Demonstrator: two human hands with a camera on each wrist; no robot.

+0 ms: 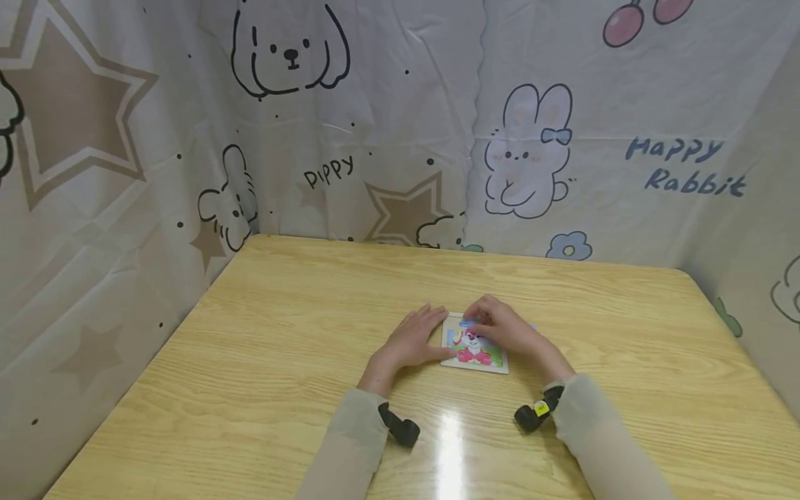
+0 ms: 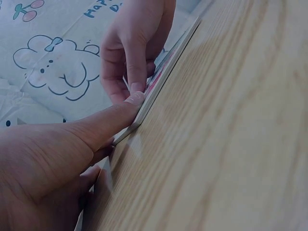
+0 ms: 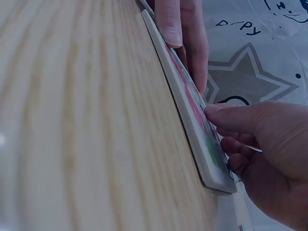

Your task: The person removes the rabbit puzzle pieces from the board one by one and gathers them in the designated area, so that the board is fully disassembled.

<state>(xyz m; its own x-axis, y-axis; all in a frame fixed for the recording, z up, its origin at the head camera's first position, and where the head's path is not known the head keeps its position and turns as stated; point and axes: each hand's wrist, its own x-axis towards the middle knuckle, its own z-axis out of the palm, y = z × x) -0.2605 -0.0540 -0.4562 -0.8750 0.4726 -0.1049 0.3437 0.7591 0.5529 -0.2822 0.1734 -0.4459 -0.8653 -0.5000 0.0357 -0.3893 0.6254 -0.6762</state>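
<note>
A small framed picture puzzle (image 1: 478, 356) with a pink-and-white cartoon animal lies flat on the wooden table. My left hand (image 1: 412, 338) steadies its left side: the thumb lies along the lower left of the frame, the fairly straight fingers reach the upper left corner. Over the upper right part of the picture, my right hand (image 1: 503, 326) bends its fingers and thumb onto a blue puzzle piece (image 1: 465, 323) near the top edge. In the right wrist view, the right thumb (image 3: 231, 117) meets the picture's surface. That hand hides the puzzle's upper right corner.
A bit of blue (image 1: 532, 326) peeks out just beyond the right hand. The wooden table (image 1: 281, 347) extends around the puzzle to a printed curtain (image 1: 400, 125) along the back and sides. A dark camera strap sits on each wrist.
</note>
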